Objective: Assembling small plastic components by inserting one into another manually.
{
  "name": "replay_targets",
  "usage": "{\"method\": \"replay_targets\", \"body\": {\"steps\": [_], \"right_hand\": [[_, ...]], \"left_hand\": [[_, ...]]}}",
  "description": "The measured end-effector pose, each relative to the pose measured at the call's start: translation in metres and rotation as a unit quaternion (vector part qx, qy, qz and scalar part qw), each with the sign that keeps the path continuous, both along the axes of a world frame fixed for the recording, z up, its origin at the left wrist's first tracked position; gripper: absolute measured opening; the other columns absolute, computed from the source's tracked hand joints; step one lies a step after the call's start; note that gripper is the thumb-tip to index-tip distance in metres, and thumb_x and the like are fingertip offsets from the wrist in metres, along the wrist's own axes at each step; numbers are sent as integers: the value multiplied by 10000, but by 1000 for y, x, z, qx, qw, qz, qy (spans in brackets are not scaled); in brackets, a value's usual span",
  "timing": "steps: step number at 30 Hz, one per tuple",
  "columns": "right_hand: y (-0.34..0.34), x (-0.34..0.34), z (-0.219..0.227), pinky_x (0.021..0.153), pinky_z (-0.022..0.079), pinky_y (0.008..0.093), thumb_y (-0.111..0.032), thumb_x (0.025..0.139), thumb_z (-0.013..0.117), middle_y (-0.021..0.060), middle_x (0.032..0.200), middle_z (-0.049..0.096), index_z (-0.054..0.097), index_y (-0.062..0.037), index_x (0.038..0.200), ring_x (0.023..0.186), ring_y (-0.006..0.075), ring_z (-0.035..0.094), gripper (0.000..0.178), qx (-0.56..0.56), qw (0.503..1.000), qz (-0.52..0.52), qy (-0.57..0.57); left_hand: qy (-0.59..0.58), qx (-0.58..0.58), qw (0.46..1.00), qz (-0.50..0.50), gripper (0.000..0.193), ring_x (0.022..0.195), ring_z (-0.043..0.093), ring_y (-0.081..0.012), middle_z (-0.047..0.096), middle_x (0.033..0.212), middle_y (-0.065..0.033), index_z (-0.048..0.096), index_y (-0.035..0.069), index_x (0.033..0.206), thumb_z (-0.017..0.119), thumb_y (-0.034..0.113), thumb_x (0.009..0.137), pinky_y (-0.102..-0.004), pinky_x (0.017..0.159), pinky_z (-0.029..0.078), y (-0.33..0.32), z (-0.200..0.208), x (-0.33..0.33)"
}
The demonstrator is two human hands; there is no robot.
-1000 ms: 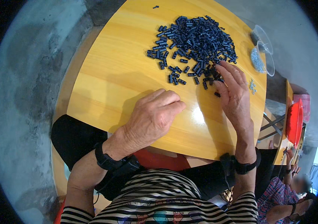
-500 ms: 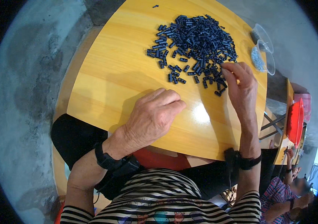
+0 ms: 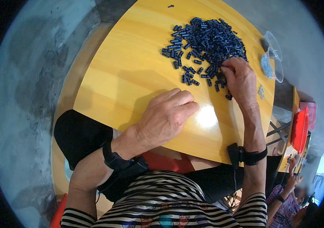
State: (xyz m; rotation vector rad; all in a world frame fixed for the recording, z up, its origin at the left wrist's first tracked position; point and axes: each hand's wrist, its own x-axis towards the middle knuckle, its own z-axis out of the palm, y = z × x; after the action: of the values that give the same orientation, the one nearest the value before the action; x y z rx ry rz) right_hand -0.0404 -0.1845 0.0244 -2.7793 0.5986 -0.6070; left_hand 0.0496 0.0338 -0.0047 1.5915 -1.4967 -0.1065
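A heap of small black plastic pieces (image 3: 217,40), short and tube-like, lies on the yellow table. Loose ones spread along its near and left sides. My right hand (image 3: 242,81) reaches to the heap's near right side, thumb and fingers pinched together among the pieces. What sits between those fingertips is too small to make out. Nearer to me, my left hand (image 3: 169,114) hovers over the bare wood with its fingers curled closed. Its back faces up, so whatever it may hold is hidden.
Two clear plastic tubs (image 3: 278,68) with small metallic bits stand at the table's right edge. Tiny silvery parts (image 3: 261,92) lie beside my right hand. One black piece (image 3: 170,6) sits alone far off. At right are a red basin (image 3: 300,131) and another person's arm (image 3: 289,186).
My right hand has shifted left over the heap's near side, baring the silvery parts on the table. The left hand stays closed. The whole view has shifted slightly.
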Motion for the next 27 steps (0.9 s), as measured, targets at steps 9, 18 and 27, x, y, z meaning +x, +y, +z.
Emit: {"method": "replay_targets", "body": {"steps": [9,18,27], "right_hand": [[7,-6,7,649,482,374,-19,735,637,134,764,606,563,-24,796,741,304,607,97,-20,998,58,-32],[38,-93,35,593,496,307,29,756,592,131,727,630,572,-23,839,644,221,649,100,147,987,-28,59],[51,-112,-5,621,502,376,-42,756,589,104,802,599,616,-71,899,732,310,609,149,-49,999,16,4]], "left_hand": [[-17,-19,1000,-3,138,722,599,-284,603,791,-95,624,21,826,585,-16,699,-355,632,499,-4,-1,2],[267,34,962,-42,76,720,604,-122,639,774,-63,669,-7,870,621,21,818,-229,635,475,-1,3,-11],[351,57,933,-57,123,686,564,-80,625,765,-24,679,-3,929,623,52,834,-205,634,453,-5,6,-27]]}}
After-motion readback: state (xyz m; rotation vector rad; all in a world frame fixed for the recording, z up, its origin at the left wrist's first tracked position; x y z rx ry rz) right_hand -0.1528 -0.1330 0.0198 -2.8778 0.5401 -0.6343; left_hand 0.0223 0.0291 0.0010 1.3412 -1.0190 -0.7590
